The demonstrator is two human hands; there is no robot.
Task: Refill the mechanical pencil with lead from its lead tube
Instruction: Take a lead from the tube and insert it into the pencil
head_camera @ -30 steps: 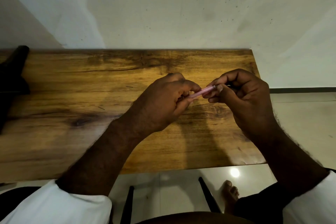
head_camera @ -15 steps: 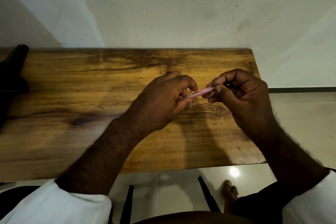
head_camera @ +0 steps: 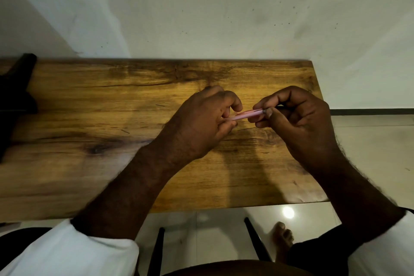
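A thin pink mechanical pencil (head_camera: pixel 246 114) spans the gap between my two hands, a little above the wooden table (head_camera: pixel 112 141). My left hand (head_camera: pixel 201 125) pinches its left end between thumb and fingers, with the index finger lifted and curled over it. My right hand (head_camera: pixel 295 119) grips the right end, where a dark tip shows by the thumb. Both ends of the pencil are hidden inside the fingers. I cannot pick out a separate lead tube.
A dark object (head_camera: pixel 15 96) lies at the table's left end. The table's back edge meets a white wall (head_camera: pixel 224 11). Its right edge and front edge drop to a tiled floor (head_camera: pixel 369 152), where chair legs (head_camera: pixel 255 240) and a bare foot (head_camera: pixel 283 237) show.
My left index finger has lifted off the pencil and curled above it. More of the pink barrel shows between the hands. My right hand has stayed in place.
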